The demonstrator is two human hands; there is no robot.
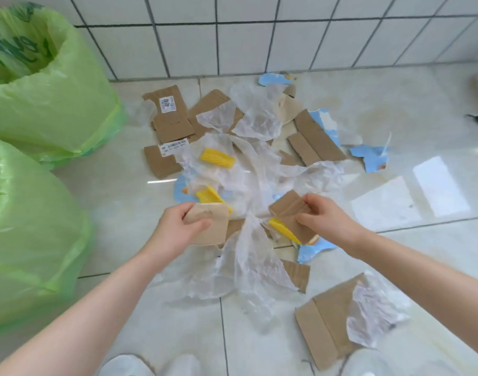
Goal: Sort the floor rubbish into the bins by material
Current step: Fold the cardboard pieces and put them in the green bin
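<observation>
Along the far edge, white tiled wall (259, 36); at left, two green-lined bins (42, 90), bare floor (123, 191) between them and the heap. Mid-floor, torn cardboard (172, 123), clear plastic film (259, 118), yellow pieces (217, 157), blue paper scraps (370, 158). Left hand (183, 226) gripping a pale card piece (213, 226); right hand (324, 215) pinching a brown cardboard piece (289, 213). Hands apart.

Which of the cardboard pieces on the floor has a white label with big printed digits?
The far-left cardboard piece, nearest the wall. Its white label shows large digits; the piece below it carries only a barcode strip.
</observation>
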